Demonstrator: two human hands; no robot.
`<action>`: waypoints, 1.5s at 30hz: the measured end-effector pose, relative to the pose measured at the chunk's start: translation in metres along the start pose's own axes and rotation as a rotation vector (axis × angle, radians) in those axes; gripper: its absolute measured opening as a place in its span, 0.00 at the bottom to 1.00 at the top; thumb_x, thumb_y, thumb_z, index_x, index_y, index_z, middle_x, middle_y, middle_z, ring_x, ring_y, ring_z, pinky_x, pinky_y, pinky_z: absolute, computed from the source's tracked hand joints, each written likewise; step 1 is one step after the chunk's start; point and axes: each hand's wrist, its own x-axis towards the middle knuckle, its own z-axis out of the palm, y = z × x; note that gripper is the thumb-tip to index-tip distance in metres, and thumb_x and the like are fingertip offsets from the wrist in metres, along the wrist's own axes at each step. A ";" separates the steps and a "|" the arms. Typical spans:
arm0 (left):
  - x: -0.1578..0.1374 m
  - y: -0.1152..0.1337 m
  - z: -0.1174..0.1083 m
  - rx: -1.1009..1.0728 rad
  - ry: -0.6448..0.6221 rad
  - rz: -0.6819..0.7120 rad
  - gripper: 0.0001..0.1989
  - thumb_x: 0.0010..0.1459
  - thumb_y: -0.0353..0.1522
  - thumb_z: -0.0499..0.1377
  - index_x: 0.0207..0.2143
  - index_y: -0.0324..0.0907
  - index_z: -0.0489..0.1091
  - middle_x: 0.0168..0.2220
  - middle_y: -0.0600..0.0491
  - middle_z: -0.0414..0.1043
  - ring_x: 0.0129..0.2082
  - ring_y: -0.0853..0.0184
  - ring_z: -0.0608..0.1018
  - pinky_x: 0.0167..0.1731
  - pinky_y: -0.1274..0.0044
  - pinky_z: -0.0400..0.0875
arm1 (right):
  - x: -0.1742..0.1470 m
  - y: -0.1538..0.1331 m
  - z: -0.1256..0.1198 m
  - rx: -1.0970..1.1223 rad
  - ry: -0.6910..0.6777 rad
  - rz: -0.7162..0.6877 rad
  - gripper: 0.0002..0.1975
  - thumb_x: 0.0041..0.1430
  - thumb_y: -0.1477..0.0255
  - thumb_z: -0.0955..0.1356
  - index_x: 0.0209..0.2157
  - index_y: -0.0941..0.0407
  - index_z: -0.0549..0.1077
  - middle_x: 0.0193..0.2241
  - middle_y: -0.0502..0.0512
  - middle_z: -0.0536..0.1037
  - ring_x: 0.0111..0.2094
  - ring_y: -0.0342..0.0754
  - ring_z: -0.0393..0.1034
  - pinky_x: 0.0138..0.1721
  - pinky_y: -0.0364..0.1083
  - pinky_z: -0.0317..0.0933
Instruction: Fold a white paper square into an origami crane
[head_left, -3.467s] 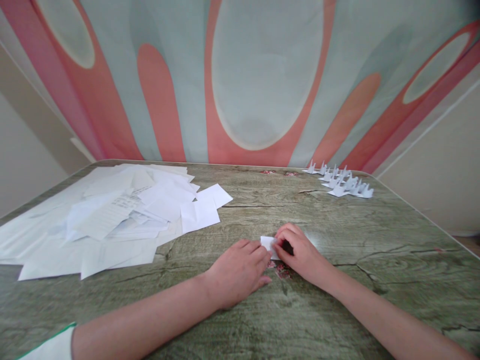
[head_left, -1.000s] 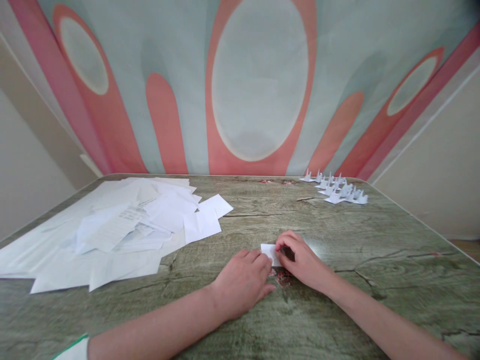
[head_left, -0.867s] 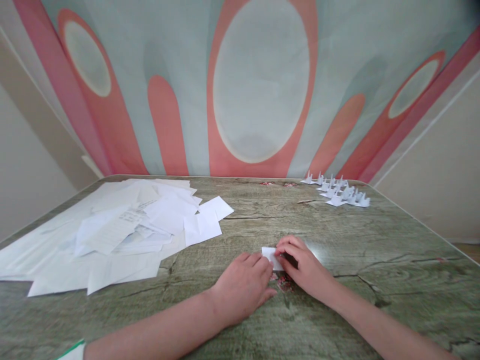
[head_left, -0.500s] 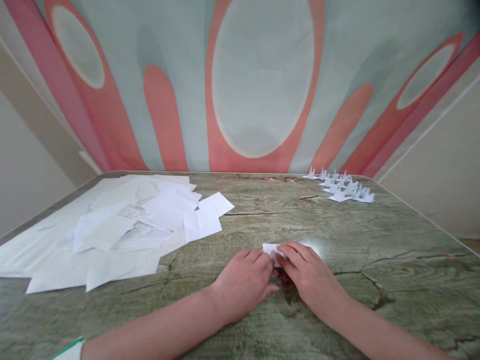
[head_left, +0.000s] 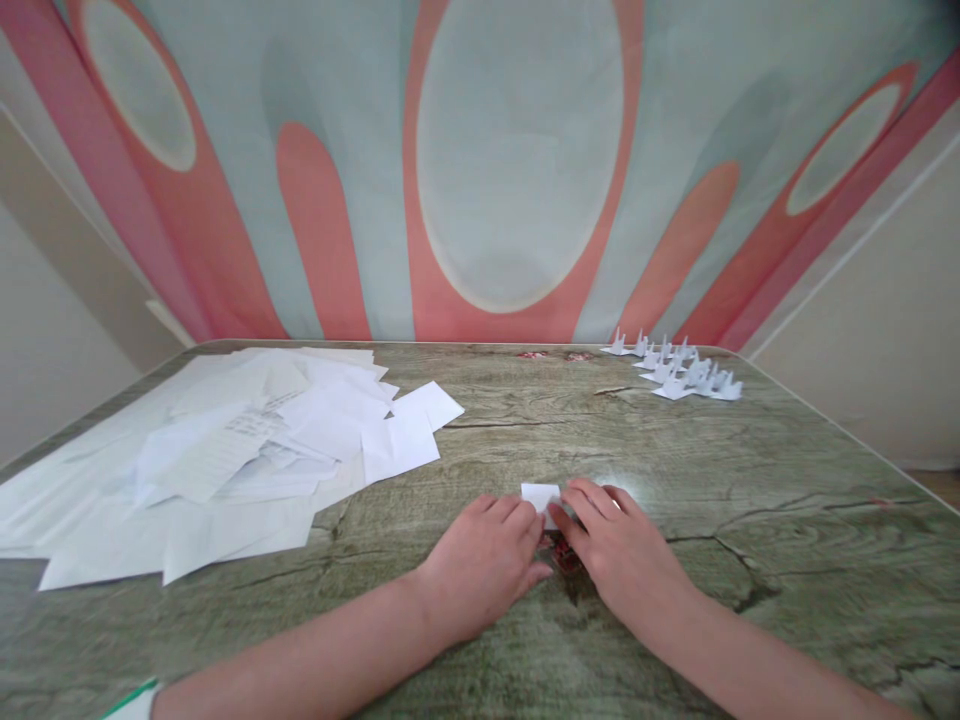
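A small folded piece of white paper (head_left: 540,495) lies on the wooden-patterned table between my two hands. My left hand (head_left: 491,560) is closed at the paper's left and near edge, its fingers curled and partly hiding it. From the right, my right hand (head_left: 611,535) presses the paper with thumb and fingertips. Part of the sheet is covered by the fingers, so its full folded shape cannot be made out. Just below the paper, a dark red patch (head_left: 568,556) shows on the tabletop.
A wide heap of white paper sheets (head_left: 247,440), some with writing, spreads over the table's left side. Two square sheets (head_left: 401,445) lie at its right edge. Several folded white paper cranes (head_left: 675,372) stand at the back right. A patterned wall (head_left: 517,170) rises behind the table.
My right fingers have shifted slightly right along the paper, so more of its top shows. The whole view has moved a little. Both hands stay at the paper.
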 end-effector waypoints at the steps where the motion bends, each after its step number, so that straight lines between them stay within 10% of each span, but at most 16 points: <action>1: 0.000 0.000 0.000 -0.002 0.000 0.001 0.18 0.58 0.42 0.53 0.44 0.39 0.63 0.38 0.50 0.66 0.41 0.61 0.69 0.41 0.70 0.64 | 0.000 0.001 -0.001 -0.011 -0.013 0.004 0.12 0.55 0.77 0.65 0.41 0.61 0.72 0.40 0.61 0.72 0.46 0.54 0.60 0.41 0.51 0.56; 33: -0.004 -0.023 0.008 -0.256 0.189 -0.048 0.16 0.61 0.27 0.47 0.52 0.41 0.58 0.48 0.48 0.67 0.48 0.64 0.69 0.49 0.69 0.64 | 0.004 0.014 0.016 0.102 0.009 -0.031 0.17 0.55 0.81 0.63 0.47 0.62 0.69 0.48 0.57 0.71 0.45 0.52 0.61 0.43 0.50 0.58; 45: 0.001 -0.019 0.000 -0.097 0.072 -0.011 0.16 0.61 0.38 0.51 0.50 0.43 0.62 0.42 0.50 0.67 0.48 0.61 0.66 0.48 0.69 0.60 | 0.005 0.014 0.014 0.105 0.028 -0.043 0.16 0.56 0.81 0.62 0.47 0.59 0.69 0.48 0.58 0.71 0.44 0.51 0.62 0.41 0.50 0.59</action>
